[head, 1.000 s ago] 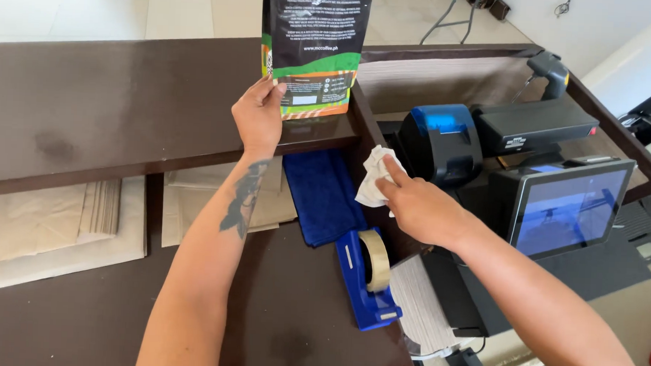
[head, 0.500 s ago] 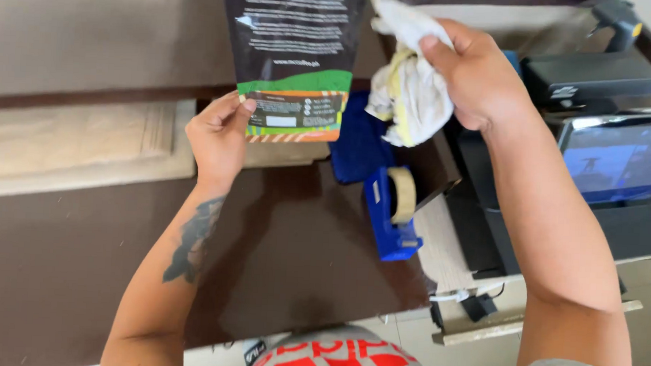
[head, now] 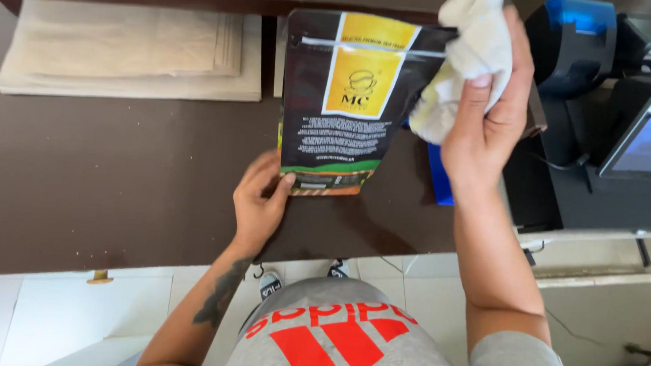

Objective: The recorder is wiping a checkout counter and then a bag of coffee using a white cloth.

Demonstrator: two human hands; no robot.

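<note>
My left hand (head: 257, 202) pinches the bottom edge of one black-and-yellow pouch (head: 347, 103), keeping it upright over the dark surface (head: 121, 174) so its face is reachable. My right hand (head: 486, 117) is closed around one white cloth (head: 459, 61), pressed against the pouch's top corner. One stack of paper bags (head: 126, 50) lies behind.

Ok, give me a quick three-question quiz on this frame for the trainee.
1. True or false: the left hand grips the black and yellow pouch at its bottom edge.
2. What does the right hand press against the pouch? A) a roll of tape B) a white cloth C) a pen
3. What lies on the brown counter at upper left?

Key: 1 true. 2 B. 3 A stack of flat tan paper bags.
</note>
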